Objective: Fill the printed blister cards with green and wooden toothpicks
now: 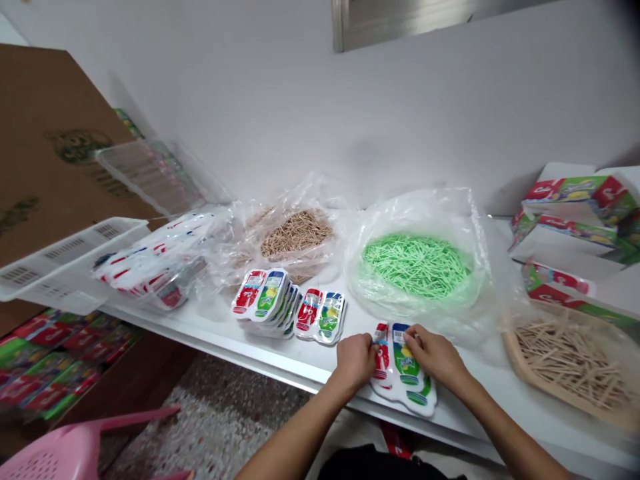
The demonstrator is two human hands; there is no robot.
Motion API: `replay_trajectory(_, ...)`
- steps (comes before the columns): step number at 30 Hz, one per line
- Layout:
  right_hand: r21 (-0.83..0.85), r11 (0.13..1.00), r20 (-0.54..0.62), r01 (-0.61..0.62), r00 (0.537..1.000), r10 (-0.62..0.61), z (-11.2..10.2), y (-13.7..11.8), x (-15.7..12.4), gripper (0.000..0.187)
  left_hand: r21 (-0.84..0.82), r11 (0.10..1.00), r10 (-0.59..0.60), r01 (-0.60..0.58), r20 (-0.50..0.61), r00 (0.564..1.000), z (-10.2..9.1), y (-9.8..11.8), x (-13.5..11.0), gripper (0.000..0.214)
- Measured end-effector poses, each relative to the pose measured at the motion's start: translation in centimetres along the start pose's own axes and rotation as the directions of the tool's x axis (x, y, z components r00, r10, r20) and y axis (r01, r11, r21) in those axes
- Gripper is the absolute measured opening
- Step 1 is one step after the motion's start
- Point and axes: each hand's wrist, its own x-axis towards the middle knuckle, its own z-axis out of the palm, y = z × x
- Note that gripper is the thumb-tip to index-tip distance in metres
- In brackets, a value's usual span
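A twin packet [406, 367] printed with a red bottle and a green bottle is between my two hands at the table's front edge. My left hand [354, 360] has its fingers closed on the packet's left edge. The thumb and fingers of my right hand [434, 353] pinch its upper right side. Beneath it, another like packet [420, 404] shows its white lower edge. To the left of my hands lie a small pile of these packets [320, 317] and a taller, leaning stack [263, 297].
Green sticks [415, 265] fill a clear plastic bag behind my hands; brown sticks [297, 235] lie in another. At right are a tray of pale sticks [570, 360] and printed boxes [570, 227]. A white basket [75, 257] of packets, a carton [55, 133] and a pink chair [60, 453] stand left.
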Motion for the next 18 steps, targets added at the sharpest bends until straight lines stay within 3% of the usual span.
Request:
replay_trajectory(3, 0.125, 0.992, -0.211, -0.023, 0.976, 0.049, -0.5, 0.1, -0.4, 0.052, -0.075, 0.996, 0.047, -0.055, -0.106, 0.993, -0.9, 0.2, -1.0, 0.020)
replay_trajectory(5, 0.331, 0.943, -0.270, 0.014, 0.959, 0.080, -0.9, 0.0, -0.7, 0.071, -0.372, 0.924, 0.043, -0.092, -0.137, 0.990, -1.4, 0.1, -1.3, 0.014)
replay_trajectory(6, 0.468, 0.883, -0.217, 0.035, 0.973, 0.076, -1.1, -0.2, -0.9, 0.072, -0.567, 0.818, 0.036, -0.095, -0.115, 0.993, -1.6, 0.1, -1.4, 0.013)
replay_trajectory(8, 0.720, 0.694, -0.012, 0.026, 1.000, -0.025, -1.5, -0.7, -1.5, 0.059, -0.860, 0.509, 0.051, -0.032, -0.007, 0.999, -2.1, 0.1, -1.3, 0.020)
replay_trajectory(10, 0.840, 0.542, 0.137, -0.025, 0.976, -0.167, -1.9, -1.3, -2.1, 0.040, -0.962, 0.262, 0.108, 0.071, 0.102, 0.989, -2.5, 0.4, -1.4, 0.032)
replay_trajectory(11, 0.857, 0.515, 0.158, -0.032, 0.967, -0.202, -2.0, -1.5, -2.4, 0.034, -0.973, 0.192, 0.139, 0.125, 0.153, 0.978, -2.7, 0.8, -1.4, 0.037)
replay_trajectory(14, 0.824, 0.567, 0.095, 0.018, 0.981, -0.169, -2.4, -1.9, -3.0, 0.032, -0.963, 0.145, 0.155, 0.228, 0.250, 0.956, -3.0, 2.1, -1.5, 0.039)
replay_trajectory(18, 0.728, 0.681, -0.022, 0.080, 0.995, -0.093, -2.9, -1.5, -3.0, 0.034, -0.959, 0.260, 0.017, 0.112, 0.121, 0.992, -2.6, 4.0, -1.0, 0.037)
